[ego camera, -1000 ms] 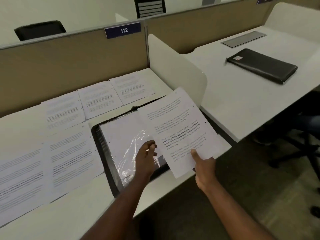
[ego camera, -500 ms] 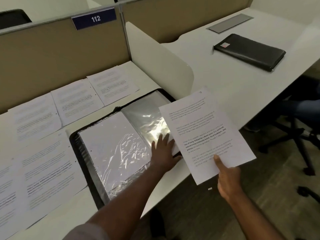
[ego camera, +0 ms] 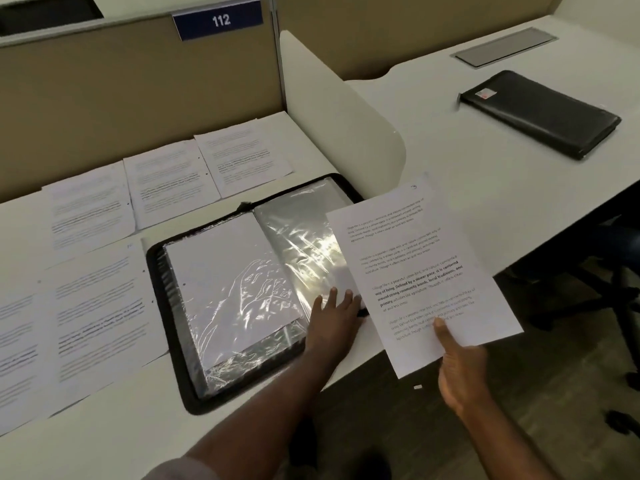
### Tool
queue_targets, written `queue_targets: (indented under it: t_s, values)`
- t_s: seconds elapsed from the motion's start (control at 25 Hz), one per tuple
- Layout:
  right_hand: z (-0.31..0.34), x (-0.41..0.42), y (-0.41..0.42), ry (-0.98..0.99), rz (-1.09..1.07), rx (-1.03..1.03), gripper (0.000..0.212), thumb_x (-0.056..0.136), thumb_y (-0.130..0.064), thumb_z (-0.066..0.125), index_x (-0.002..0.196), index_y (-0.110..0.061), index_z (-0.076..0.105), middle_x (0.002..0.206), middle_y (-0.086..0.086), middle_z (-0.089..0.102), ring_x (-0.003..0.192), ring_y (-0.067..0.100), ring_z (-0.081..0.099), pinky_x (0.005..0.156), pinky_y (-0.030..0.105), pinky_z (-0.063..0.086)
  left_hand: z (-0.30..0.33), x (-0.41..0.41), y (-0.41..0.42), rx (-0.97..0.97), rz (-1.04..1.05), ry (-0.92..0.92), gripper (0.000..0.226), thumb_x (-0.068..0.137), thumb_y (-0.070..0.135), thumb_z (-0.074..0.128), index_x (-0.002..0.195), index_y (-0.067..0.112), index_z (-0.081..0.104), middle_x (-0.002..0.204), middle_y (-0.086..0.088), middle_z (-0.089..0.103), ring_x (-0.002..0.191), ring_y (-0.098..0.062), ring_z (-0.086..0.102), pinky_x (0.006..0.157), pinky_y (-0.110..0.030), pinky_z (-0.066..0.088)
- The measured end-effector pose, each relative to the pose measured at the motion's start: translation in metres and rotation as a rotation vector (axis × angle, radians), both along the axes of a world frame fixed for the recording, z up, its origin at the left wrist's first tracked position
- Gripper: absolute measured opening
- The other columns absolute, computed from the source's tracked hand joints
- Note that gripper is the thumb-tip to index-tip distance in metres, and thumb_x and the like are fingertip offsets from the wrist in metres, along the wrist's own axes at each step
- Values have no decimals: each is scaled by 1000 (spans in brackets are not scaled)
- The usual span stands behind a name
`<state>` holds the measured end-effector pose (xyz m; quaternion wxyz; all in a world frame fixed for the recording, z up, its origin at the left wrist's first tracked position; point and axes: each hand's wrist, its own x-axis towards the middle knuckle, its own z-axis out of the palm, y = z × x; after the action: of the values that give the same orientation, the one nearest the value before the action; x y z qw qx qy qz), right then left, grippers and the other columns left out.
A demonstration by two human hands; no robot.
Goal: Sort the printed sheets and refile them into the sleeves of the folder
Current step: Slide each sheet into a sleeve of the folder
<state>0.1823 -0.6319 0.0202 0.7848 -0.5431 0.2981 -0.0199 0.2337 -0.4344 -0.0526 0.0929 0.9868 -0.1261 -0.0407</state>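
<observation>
The table [ego camera: 121, 427] carries the open folder [ego camera: 242, 299], long axis running away from the person. A partition sign [ego camera: 218, 20] behind the folder reads "112". Right of the folder, the right hand [ego camera: 460, 372] pinches a printed sheet [ego camera: 419, 271], top edge pointing away. The left hand [ego camera: 334, 315], fingers spread, presses the folder's near right sleeve [ego camera: 298, 230].

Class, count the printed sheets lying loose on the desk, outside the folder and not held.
5 clearly: three in the back row, two in front. The picture's left edge may hide more.
</observation>
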Motion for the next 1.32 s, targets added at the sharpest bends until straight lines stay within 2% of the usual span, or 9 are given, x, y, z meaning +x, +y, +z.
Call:
queue_targets:
  t_s: [0.08,0.2,0.36,0.44,0.52,0.8,0.92,1.16,1.32]
  values:
    - [4,1,-9,-24,29,5,54,87,-1,62,132,-28,48,125,3,61,114,19,60,94,41,51,7,-4,-3,3,-1,-95,38,83,18,72,121,15,64,116,-12,69,109,-38,65,84,-48,54]
    - [11,5,-24,-52,68,13,57,87,-1,62,136,-24,45,125,4,61,113,18,60,85,33,52,22,-6,-7,53,52,-150,33,64,8,84,95,14,74,87,-14,74,74,-32,72,55,-33,55]
    - [14,8,-37,-67,100,23,54,87,-1,62,133,-26,46,122,2,62,109,16,62,80,30,53,31,-3,-3,-69,139,-80,35,93,10,50,127,13,60,107,-15,70,97,-34,67,76,-39,53]
    - [15,10,-42,-65,106,38,54,87,-2,62,133,-26,46,122,2,62,108,15,61,78,29,52,35,0,3,-187,217,-85,44,92,5,48,135,14,55,122,-13,67,109,-32,63,88,-39,51]
    - [14,11,-45,-62,112,47,53,87,-2,62,130,-27,47,119,0,62,107,14,61,77,29,52,40,4,9,-358,320,-84,45,92,3,49,134,15,57,120,-10,69,109,-29,63,92,-37,50]
    - [8,11,-50,-28,122,80,56,85,-3,65,134,-24,47,122,3,61,112,18,59,94,41,49,53,19,20,-813,566,-51,7,81,4,75,85,10,75,75,1,72,67,-11,69,79,-38,57]
    - [8,12,-51,-28,107,96,58,85,-3,65,135,-26,47,122,2,62,112,18,59,96,42,48,56,27,24,-860,644,-19,16,68,18,88,69,17,72,64,3,71,63,-12,68,72,-29,55]
    - [1,3,-53,-42,42,64,54,86,-1,63,128,-32,49,120,-3,62,109,13,60,91,38,50,60,39,27,-953,518,75,15,85,19,74,81,4,74,71,-10,71,56,-8,62,63,-22,50]
    - [0,-11,-49,-49,15,29,51,87,1,61,116,-40,51,115,-6,64,104,10,63,77,27,54,61,50,29,-929,483,130,9,82,22,78,85,13,76,78,-4,74,65,-10,65,67,-22,51]
